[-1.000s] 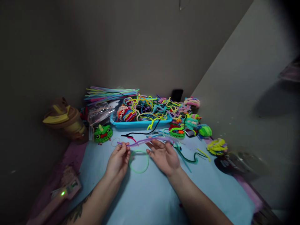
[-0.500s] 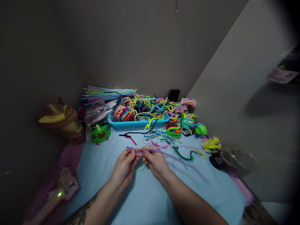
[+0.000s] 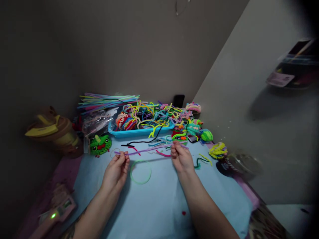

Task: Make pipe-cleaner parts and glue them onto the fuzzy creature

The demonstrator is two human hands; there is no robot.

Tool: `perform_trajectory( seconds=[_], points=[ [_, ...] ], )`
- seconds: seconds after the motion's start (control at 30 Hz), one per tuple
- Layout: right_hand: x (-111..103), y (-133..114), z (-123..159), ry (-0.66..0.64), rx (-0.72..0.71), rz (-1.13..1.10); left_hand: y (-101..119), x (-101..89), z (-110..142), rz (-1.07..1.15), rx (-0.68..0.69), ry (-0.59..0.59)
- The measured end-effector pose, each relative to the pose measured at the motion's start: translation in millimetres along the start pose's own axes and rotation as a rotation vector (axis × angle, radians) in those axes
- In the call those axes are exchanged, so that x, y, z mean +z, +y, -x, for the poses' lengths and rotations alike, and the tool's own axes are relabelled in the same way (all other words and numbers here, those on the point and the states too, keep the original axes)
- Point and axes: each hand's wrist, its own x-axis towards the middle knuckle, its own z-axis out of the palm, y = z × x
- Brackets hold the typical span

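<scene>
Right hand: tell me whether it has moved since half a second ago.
Yes. The right hand has slid right along the purple pipe cleaner, away from the left hand; the green ring now lies uncovered between them.

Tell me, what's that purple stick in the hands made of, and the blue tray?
The purple stick, pinched at its ends by the left hand and right hand, looks like a pipe cleaner: thin and probably fuzzy, though too blurred to be sure. The blue tray looks like plastic, smooth and evenly coloured, with a moulded rim.
</scene>
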Motion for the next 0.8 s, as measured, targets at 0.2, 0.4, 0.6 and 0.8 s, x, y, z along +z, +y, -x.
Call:
perform_trajectory(
  seconds=[0.2, 0.4, 0.6, 0.8],
  points=[
    [-2.9, -3.9, -1.6, -0.024, -0.074, 0.050, 1.5, -0.8, -2.1, 0.020, -0.001, 0.020],
    [-6.5, -4.1, -2.1, -0.059, -0.136, 0.153, 3.2, -0.8, -5.8, 0.042, -0.008, 0.052],
    [-8.9, -3.5, -2.9, -0.114, -0.142, 0.201, 5.3, -2.5, -7.1, 0.053, 0.003, 0.053],
    [-11.9, -5.0, -7.8, -0.130, -0.117, 0.135, 6.9, -2.1, -5.7, 0.045, 0.040, 0.019]
  ],
)
